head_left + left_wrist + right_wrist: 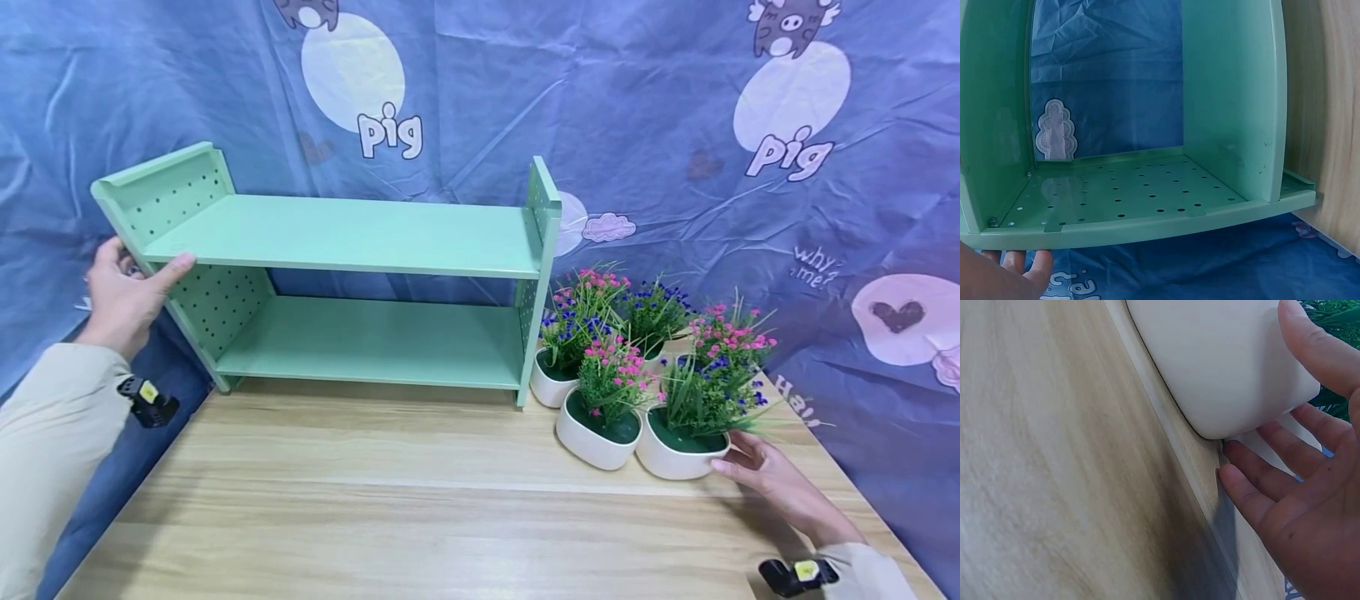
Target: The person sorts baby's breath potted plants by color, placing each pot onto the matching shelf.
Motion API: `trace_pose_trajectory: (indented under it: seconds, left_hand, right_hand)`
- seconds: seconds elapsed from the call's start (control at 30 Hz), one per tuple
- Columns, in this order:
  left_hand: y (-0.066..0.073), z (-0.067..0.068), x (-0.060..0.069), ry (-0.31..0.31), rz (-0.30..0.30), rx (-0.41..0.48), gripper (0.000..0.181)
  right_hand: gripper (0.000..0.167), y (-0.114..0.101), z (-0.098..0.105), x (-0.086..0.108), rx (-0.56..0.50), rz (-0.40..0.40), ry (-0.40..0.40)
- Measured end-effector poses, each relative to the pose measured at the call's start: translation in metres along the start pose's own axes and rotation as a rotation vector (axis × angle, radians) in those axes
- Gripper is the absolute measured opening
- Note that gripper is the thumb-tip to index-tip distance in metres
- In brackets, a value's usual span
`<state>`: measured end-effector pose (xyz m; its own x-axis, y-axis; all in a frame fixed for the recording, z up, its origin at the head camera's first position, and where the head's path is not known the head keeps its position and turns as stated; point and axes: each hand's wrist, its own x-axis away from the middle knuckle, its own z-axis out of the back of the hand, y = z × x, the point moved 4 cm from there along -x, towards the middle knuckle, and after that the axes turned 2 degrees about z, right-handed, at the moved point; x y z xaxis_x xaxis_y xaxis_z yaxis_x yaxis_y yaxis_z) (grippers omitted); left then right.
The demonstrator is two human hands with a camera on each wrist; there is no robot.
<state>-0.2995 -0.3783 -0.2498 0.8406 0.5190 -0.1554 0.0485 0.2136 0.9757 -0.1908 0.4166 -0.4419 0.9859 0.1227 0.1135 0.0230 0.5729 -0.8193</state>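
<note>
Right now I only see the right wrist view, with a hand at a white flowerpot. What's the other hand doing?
Observer: The left hand grips the left side of a green two-tier shelf.
Operator: Cool! Is my white flowerpot all alone?
Observer: No, in the head view a flowerpot with pink flowers stands just left of it.
Operator: And what's hanging behind everything?
Observer: A blue cloth with the word "pig" printed on it more than once.
</note>
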Motion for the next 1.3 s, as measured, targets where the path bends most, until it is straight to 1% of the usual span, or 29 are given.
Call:
trace_pose_trajectory:
  seconds: [0.2,0.33,0.37,0.47,0.6,0.7,0.77,0.83,0.93,1.03,1.17,1.27,1.3]
  left_hand:
    - [0.001,0.000,0.000,-0.005,-0.005,-0.006,0.076]
    - [0.001,0.001,0.000,-0.002,-0.013,-0.013,0.075]
    - [0.000,0.001,0.000,-0.001,-0.012,-0.023,0.075]
    - [0.000,0.001,0.000,-0.005,0.004,-0.068,0.076]
    - [-0.002,0.000,0.002,-0.010,0.035,-0.137,0.077]
    - [-0.002,0.000,0.001,-0.011,0.045,-0.153,0.078]
    - [-0.002,-0.001,0.001,-0.011,0.045,-0.160,0.078]
    - [-0.002,-0.001,0.000,-0.011,0.043,-0.167,0.079]
    - [-0.002,-0.001,-0.002,-0.008,0.036,-0.166,0.078]
    - [-0.002,0.000,-0.003,-0.011,0.034,-0.161,0.078]
    - [-0.002,-0.001,-0.003,-0.015,0.034,-0.156,0.079]
    - [0.000,-0.002,-0.003,-0.017,0.031,-0.148,0.080]
    - [0.000,-0.002,-0.002,-0.017,0.028,-0.147,0.080]
  right_hand:
    - [0.079,0.000,0.000,0.002,0.052,-0.050,-0.020]
    - [0.081,-0.004,-0.002,0.003,0.038,-0.043,-0.032]
    - [0.082,-0.004,-0.003,0.003,0.029,-0.045,-0.038]
    - [0.087,-0.005,-0.005,0.005,0.064,-0.074,-0.058]
    - [0.085,-0.006,-0.007,0.007,0.115,-0.076,-0.072]
    - [0.086,-0.006,-0.008,0.008,0.083,-0.063,-0.068]
    - [0.089,-0.005,-0.008,0.009,0.054,-0.073,-0.065]
    - [0.090,-0.005,-0.007,0.009,0.026,-0.062,-0.051]
    - [0.089,-0.007,-0.008,0.010,-0.025,-0.030,-0.029]
    - [0.083,-0.010,-0.007,0.011,-0.051,0.007,-0.012]
    - [0.080,-0.016,0.001,0.014,0.072,-0.020,0.002]
    - [0.087,-0.022,0.008,0.015,0.155,-0.068,-0.004]
    - [0.089,-0.025,0.011,0.014,0.169,-0.072,-0.004]
